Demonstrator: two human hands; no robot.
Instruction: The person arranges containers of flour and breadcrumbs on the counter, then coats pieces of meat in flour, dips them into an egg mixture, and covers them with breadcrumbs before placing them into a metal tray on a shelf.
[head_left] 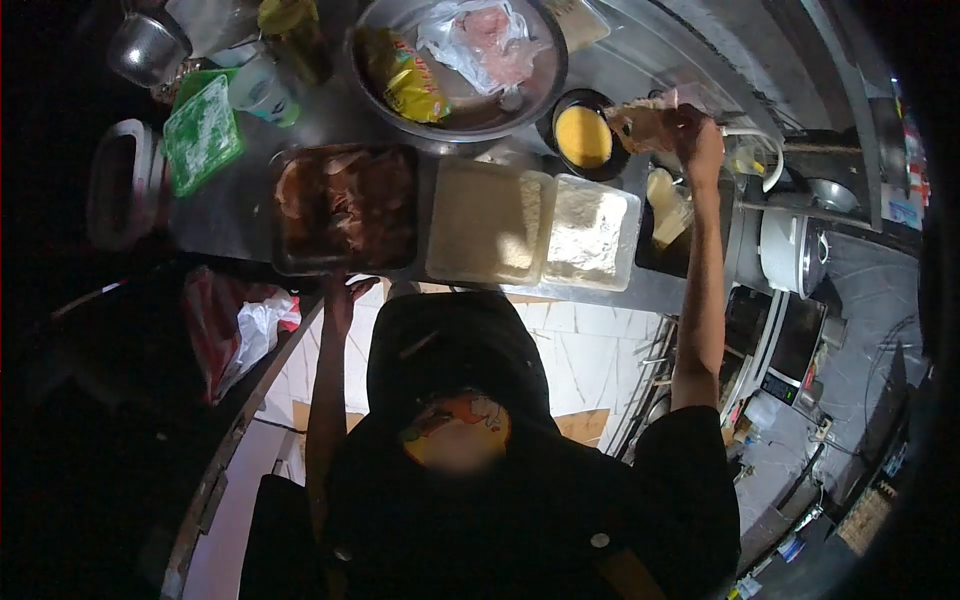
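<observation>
My right hand (698,145) is raised at the right of the counter, closed on a thin, brownish slice of meat (645,125). The slice hangs just right of a dark bowl of yellow liquid (583,137) that looks like beaten egg. Below that hand sits a dark tray (665,255) with pale pieces in it. At the counter's front edge my left hand (345,292) is low and in shadow, fingers apart and nothing seen in them. Nearest to it is a tray of reddish-brown meat (345,200). Two containers, one of beige crumbs (488,220) and one of white powder (590,230), stand between.
A wide metal basin (455,125) holds a yellow packet (415,90) and a plastic bag (490,45). Green-rimmed trays (203,135), a clear cup (265,92) and a metal pot (150,48) crowd the left back. At right stand a white pot (785,250) and a shelf.
</observation>
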